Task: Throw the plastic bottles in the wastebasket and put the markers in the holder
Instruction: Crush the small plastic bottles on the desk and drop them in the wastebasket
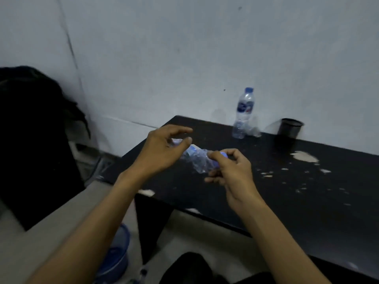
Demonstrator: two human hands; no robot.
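Crumpled clear bottle (198, 158), blurred: right hand (229, 173) pinches blue-capped end; left hand (162, 152) spread, fingers loose.

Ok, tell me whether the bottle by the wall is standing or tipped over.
Standing. The bottle is upright on the black table, blue cap on top, with a crumpled clear plastic piece at its base.

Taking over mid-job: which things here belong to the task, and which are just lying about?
Task things:
crushed bottle, held between left hand and right hand
upright bottle
black holder
blue wastebasket

Lying about:
black table
dark bundle
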